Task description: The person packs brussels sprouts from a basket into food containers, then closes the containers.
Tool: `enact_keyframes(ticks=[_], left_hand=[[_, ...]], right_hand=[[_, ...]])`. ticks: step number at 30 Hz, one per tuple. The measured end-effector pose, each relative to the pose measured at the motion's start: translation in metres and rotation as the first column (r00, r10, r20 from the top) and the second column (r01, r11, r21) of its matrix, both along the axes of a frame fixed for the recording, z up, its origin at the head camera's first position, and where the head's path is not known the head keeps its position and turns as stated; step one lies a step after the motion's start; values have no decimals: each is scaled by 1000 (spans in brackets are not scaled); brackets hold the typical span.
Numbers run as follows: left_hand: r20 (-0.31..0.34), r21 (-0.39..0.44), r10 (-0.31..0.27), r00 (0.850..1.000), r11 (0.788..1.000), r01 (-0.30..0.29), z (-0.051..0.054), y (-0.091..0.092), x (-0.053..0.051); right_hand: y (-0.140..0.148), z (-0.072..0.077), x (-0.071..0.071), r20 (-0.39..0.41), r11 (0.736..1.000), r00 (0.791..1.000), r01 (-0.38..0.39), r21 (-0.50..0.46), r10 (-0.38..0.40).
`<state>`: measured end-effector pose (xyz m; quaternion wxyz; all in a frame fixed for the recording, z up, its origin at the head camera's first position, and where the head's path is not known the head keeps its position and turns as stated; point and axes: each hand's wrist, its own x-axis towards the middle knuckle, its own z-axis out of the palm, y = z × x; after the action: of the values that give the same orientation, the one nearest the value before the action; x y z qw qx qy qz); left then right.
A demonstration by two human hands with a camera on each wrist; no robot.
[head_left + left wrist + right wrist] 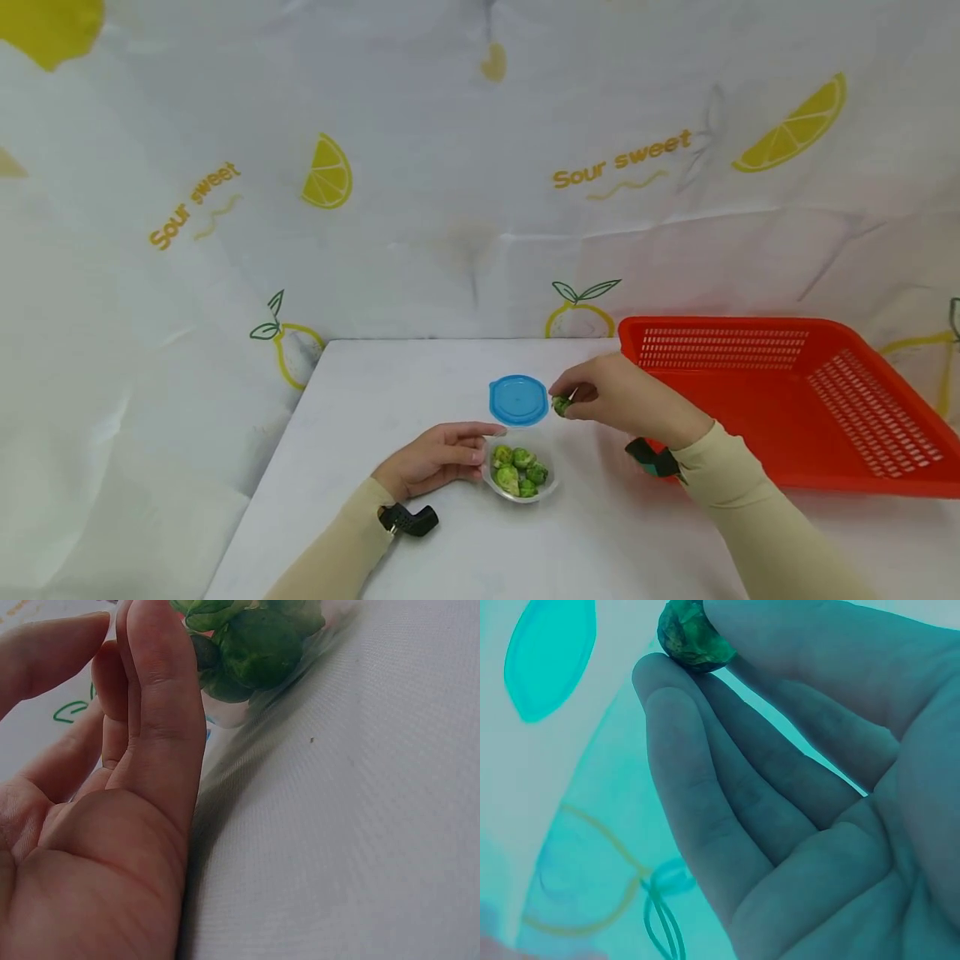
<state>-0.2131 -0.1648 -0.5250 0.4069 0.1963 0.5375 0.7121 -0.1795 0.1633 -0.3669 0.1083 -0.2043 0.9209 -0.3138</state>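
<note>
My right hand (626,396) pinches a Brussels sprout (561,406) between thumb and fingers, just right of a round blue lid (519,400) lying flat. The right wrist view shows the green sprout (694,637) at the fingertips. Several more Brussels sprouts (507,478) sit in a small clear plastic bowl (551,481) in front of the lid. Against the bowl's left side rests my left hand (442,457), its fingers loosely extended, the index reaching along the back rim. In the left wrist view, sprouts (262,649) show through the bowl beyond the fingers.
A large red plastic basket (720,408) with perforated walls stands on the right, beside and partly behind my right forearm. The white table (390,375) ends at a backdrop (450,250) printed with lemons. Each wrist carries a black device.
</note>
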Motion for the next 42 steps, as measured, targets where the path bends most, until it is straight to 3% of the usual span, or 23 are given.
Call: enact_keyframes(ticks=[8,15,29,42], left_hand=[[-6,0,-16,1000,1000,16,3,8,-3],[3,17,-22,1000,1000,22,3,8,-3],[4,21,-27,1000,999,27,2,5,-2],[22,6,-4,1000,1000,4,0,0,-1]], right_hand=[[-25,-27,16,-27,998,999,-46,-37,45],[-38,-41,24,10,1000,1000,-14,-25,14],[-53,-51,30,58,1000,998,-10,1,10],[-59,-55,29,44,999,999,-30,13,29]])
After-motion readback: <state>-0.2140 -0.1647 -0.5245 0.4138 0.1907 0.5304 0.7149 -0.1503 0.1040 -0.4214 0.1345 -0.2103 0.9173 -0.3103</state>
